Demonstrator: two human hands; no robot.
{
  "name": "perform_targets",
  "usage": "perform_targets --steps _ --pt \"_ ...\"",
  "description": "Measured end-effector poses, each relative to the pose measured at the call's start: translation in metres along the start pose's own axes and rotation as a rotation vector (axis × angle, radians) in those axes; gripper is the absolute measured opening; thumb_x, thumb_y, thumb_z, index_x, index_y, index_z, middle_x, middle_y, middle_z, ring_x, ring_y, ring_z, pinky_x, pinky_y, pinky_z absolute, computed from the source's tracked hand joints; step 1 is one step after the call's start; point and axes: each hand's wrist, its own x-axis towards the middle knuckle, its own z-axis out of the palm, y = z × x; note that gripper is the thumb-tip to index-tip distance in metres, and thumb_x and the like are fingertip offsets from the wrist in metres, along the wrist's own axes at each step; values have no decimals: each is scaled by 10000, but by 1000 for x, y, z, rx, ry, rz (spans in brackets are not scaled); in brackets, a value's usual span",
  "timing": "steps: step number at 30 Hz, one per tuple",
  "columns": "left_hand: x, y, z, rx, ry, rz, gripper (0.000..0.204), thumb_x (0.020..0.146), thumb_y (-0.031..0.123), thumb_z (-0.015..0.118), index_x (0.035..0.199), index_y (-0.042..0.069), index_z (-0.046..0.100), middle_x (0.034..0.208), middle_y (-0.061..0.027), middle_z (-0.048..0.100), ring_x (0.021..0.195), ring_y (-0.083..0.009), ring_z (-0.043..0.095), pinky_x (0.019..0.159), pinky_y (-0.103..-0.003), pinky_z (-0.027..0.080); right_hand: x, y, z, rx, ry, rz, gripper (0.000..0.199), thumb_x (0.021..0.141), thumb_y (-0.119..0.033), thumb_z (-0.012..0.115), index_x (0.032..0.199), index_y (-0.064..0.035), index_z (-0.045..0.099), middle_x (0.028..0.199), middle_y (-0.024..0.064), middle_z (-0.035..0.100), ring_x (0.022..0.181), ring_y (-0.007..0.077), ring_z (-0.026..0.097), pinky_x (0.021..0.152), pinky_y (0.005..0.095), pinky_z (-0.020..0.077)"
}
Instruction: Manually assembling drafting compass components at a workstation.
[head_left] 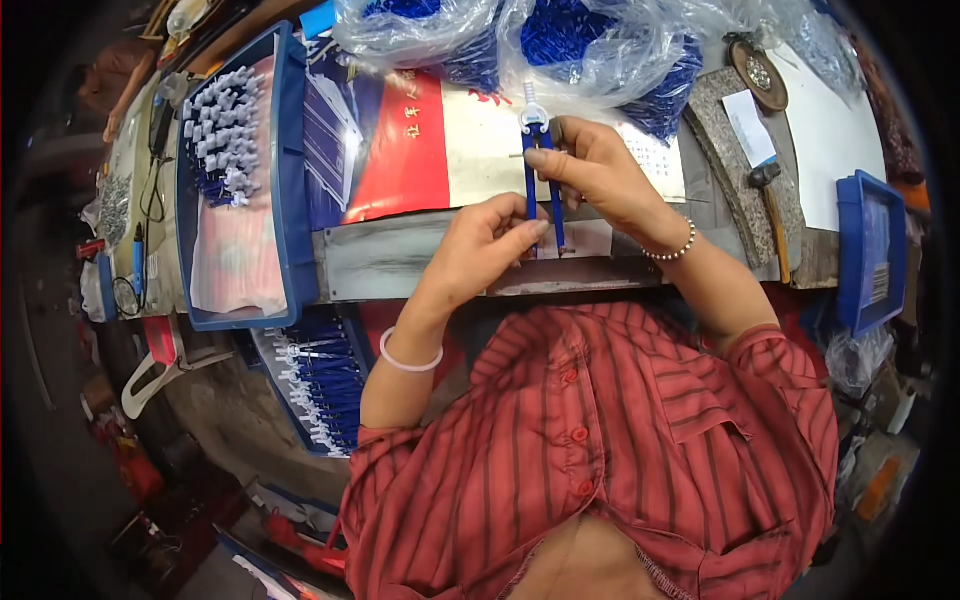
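A drawing compass (558,212) with blue legs and a white ribbed top stands upright in front of me at the table's near side, its two legs a little apart. My left hand (482,248) is closed on the lower part of its left leg, thumb and fingertips pressed together there. Higher up, my right hand (610,178) pinches the compass just below its white head, thumb across the front. The fingers partly cover both legs, and a thin pin-like piece sticks out to the left beside the right thumb.
Left on the table is a blue tray (290,200) of white-topped compasses; another batch of compasses (325,380) lies below the table edge. Clear plastic bags (480,40) of blue parts fill the back. A hammer (775,220), a stone-like slab (722,150) and a small blue bin (850,250) are right.
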Motion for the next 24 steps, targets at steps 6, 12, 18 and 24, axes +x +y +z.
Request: perform_targets --steps 6,12,18,24 --pt "12 -12 2 17 -30 -24 188 893 170 585 931 -14 595 714 -40 600 598 -87 548 554 -239 457 3 14 -5 -232 57 -103 275 897 -307 603 890 -37 549 679 -26 516 480 27 447 415 180 362" --pt "11 -4 9 109 5 2 180 882 149 588 897 -30 587 690 -46 599 570 -93 550 527 -250 456 -7 8 -8 -200 88 -90 266 897 -295 601 899 -30 576 663 -44 515 494 12 432 419 180 339" --pt "2 5 21 70 -13 0 173 879 145 591 907 -25 589 684 -41 598 541 -85 543 509 -242 444 -15 3 -13 -93 31 -27 300 898 -315 592 744 -58 580 602 -61 492 498 3 404 427 177 302" --pt "-11 2 30 11 10 33 172 885 147 590 901 -24 583 668 -27 578 528 -68 516 495 -222 427 -26 10 1 -72 162 -226 318 918 -344 558 795 -51 582 642 -59 514 568 -2 428 476 168 314"
